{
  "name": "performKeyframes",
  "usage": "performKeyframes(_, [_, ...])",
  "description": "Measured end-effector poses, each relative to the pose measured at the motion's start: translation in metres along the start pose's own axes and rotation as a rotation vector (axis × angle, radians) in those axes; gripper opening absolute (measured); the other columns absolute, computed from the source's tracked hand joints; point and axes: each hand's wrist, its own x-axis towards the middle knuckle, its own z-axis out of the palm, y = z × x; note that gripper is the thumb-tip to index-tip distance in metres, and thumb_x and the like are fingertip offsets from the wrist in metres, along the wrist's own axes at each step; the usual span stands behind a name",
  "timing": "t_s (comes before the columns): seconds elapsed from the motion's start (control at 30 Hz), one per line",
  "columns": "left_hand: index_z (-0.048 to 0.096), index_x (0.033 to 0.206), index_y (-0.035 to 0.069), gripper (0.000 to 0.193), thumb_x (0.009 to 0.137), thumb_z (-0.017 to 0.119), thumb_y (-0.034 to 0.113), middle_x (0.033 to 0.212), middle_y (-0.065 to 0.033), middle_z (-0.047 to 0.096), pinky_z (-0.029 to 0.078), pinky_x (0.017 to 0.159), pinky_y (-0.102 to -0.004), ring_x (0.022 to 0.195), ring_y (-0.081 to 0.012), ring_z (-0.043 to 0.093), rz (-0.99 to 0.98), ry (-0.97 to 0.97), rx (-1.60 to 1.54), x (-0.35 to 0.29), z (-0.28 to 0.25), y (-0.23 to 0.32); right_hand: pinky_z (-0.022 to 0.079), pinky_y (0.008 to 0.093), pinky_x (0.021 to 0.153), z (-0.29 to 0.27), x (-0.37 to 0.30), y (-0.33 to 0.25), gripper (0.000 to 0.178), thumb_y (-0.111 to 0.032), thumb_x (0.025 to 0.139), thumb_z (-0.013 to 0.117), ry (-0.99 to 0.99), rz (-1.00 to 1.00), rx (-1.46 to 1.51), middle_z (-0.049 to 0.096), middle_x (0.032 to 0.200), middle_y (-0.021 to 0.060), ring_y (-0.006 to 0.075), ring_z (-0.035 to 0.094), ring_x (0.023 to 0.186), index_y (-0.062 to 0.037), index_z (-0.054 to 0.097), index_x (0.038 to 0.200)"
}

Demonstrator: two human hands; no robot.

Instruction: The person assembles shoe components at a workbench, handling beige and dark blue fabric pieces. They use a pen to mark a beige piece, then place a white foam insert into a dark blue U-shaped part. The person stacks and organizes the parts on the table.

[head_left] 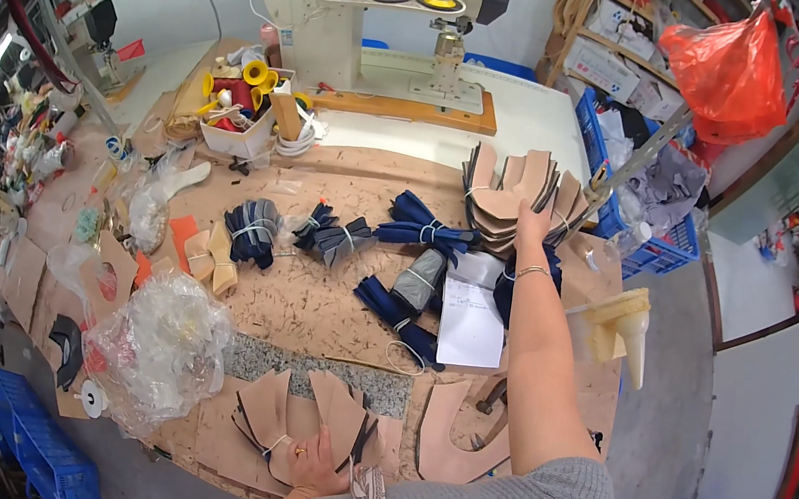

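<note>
At the near edge of the table, my left hand (317,465) is closed over a bundle of tan cut pieces (265,409) with dark edges, tied with a white band. My right arm reaches far across to the right, where my right hand (532,231) grips a tall bundle of tan cut pieces (498,205), also banded. Its fingertips are partly hidden among the layers. Close to that arm lie a paper sheet with handwriting (473,322), a grey bundle (419,277) and several tied navy bundles (400,322).
A sewing machine (308,21) with thread spools stands at the back. Left are a box of yellow spools (238,132) and crumpled clear plastic (161,339). Scissors (488,433) lie near my right forearm. A blue crate (657,248) and hanging red bag (730,76) stand right.
</note>
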Motion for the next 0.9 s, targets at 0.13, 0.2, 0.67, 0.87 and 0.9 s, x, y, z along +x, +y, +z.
performKeyframes(0.13, [0.046, 0.125, -0.006, 0.095, 0.059, 0.071, 0.058, 0.096, -0.0122, 0.053, 0.034, 0.090, -0.0434, 0.090, -0.0245, 0.052, -0.019, -0.021, -0.067, 0.004, -0.009, 0.002, 0.048, 0.0371, 0.084, 0.003, 0.003, 0.006, 0.049, -0.012, 0.078, 0.067, -0.060, 0.057, 0.048, 0.061, 0.111, 0.0208, 0.0283, 0.061, 0.098, 0.0103, 0.050, 0.118])
performKeyframes(0.2, [0.046, 0.125, -0.006, 0.095, 0.059, 0.071, 0.057, 0.096, -0.0120, 0.053, 0.034, 0.090, -0.0435, 0.089, -0.0243, 0.052, -0.038, 0.005, -0.080, 0.001, -0.005, 0.004, 0.048, 0.0392, 0.087, 0.004, -0.002, 0.004, 0.047, -0.008, 0.081, 0.064, -0.162, 0.178, 0.318, 0.059, 0.114, 0.0218, 0.0305, 0.061, 0.100, 0.0103, 0.047, 0.121])
performKeyframes(0.67, [0.047, 0.123, -0.006, 0.094, 0.057, 0.073, 0.056, 0.096, -0.0118, 0.055, 0.036, 0.089, -0.0429, 0.087, -0.0251, 0.053, -0.005, 0.034, -0.049, 0.000, -0.002, 0.001, 0.047, 0.0477, 0.094, -0.022, 0.012, 0.027, 0.043, 0.005, 0.085, 0.058, -0.391, 0.461, 0.794, 0.056, 0.119, 0.0175, 0.0332, 0.057, 0.106, 0.0005, 0.044, 0.126])
performKeyframes(0.87, [0.047, 0.123, -0.006, 0.095, 0.057, 0.073, 0.056, 0.097, -0.0126, 0.056, 0.036, 0.089, -0.0430, 0.089, -0.0254, 0.053, 0.000, 0.034, -0.057, 0.001, -0.004, 0.001, 0.048, 0.0477, 0.093, -0.026, 0.006, 0.022, 0.047, 0.006, 0.084, 0.059, -0.370, 0.475, 0.795, 0.055, 0.120, 0.0166, 0.0331, 0.056, 0.107, -0.0004, 0.042, 0.127])
performKeyframes(0.9, [0.047, 0.123, -0.006, 0.095, 0.057, 0.073, 0.056, 0.097, -0.0126, 0.056, 0.036, 0.089, -0.0430, 0.089, -0.0253, 0.053, -0.002, 0.032, -0.064, 0.000, -0.001, 0.000, 0.048, 0.0480, 0.093, -0.027, 0.005, 0.022, 0.047, 0.005, 0.084, 0.059, -0.381, 0.465, 0.796, 0.055, 0.120, 0.0165, 0.0331, 0.056, 0.107, -0.0006, 0.042, 0.127])
